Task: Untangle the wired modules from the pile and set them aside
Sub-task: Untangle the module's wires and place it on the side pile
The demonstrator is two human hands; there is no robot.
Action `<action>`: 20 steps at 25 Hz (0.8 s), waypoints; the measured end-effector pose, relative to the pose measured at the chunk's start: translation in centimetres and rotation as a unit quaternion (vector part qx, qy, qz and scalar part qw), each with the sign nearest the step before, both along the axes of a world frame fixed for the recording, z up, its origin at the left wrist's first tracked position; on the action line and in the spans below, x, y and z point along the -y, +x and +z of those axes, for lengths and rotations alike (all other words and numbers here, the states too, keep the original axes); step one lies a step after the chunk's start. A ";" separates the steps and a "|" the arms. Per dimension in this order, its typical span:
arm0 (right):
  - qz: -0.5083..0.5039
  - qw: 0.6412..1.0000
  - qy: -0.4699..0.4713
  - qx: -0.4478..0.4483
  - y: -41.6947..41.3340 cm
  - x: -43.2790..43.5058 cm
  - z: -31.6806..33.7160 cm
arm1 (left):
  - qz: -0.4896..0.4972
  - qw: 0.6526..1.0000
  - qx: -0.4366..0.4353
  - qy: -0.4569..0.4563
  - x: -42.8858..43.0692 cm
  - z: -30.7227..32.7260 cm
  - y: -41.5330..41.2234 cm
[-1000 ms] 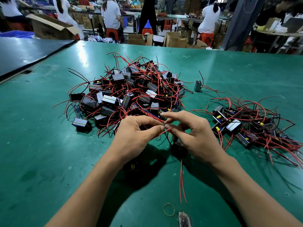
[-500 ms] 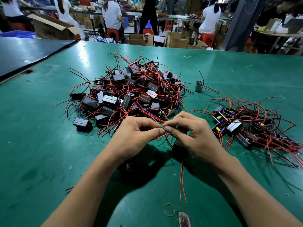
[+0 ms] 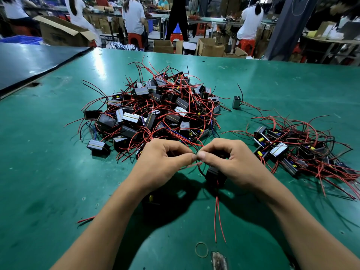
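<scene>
Both forearms come in from the bottom corners of the frame and converge at centre. Left hand (image 3: 165, 162) and right hand (image 3: 231, 160) are knuckles up, fingers curled, with the thumb tips nearly touching.

Grip: each hand pinches thin red wire (image 3: 196, 165) between thumb and forefinger, right where the two hands meet. A black module (image 3: 215, 175) hangs just under the right hand; two of its red leads (image 3: 217, 217) trail toward the bottom of the frame. A second dark module (image 3: 151, 198), showing a yellow part, sits in shadow under the left wrist. Cannot tell whether it rests on the table.

Near bottom edge: a rubber band (image 3: 201, 249) lying flat on the green table (image 3: 48, 172), beside a worn patch (image 3: 219, 260). A loose red wire end (image 3: 85, 219) at lower left.

Just beyond the hands, centre: the main pile (image 3: 155, 112) of black modules, red wires knotted through it. Right of the frame: a smaller, flatter set-aside group (image 3: 303, 151), wires fanned out toward the right edge. Between the two and farther back, one lone module (image 3: 236, 102) standing upright.

Upper left: a dark table (image 3: 29, 61). Top of the frame: cardboard boxes (image 3: 64, 34) and people seated on red stools (image 3: 134, 38).
</scene>
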State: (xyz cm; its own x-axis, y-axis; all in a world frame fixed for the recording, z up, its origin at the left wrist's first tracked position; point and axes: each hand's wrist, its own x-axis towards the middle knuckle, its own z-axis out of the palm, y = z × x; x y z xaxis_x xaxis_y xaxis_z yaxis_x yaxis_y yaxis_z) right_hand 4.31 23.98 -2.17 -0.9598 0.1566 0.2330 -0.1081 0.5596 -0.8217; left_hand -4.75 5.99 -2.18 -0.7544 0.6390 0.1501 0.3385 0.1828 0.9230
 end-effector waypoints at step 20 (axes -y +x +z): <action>0.007 0.998 0.036 -0.050 -0.2 0.1 -0.5 | -0.037 0.999 0.022 -0.028 0.2 0.2 0.0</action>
State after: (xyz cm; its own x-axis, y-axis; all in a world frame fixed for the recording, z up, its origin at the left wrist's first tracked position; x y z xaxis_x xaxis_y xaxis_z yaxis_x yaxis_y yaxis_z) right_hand 4.14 23.87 -2.66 -0.9328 0.1234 0.3385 -0.1961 0.6142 -0.7644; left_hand -4.79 5.77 -2.01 -0.7093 0.7003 0.0804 0.3120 0.2097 0.9266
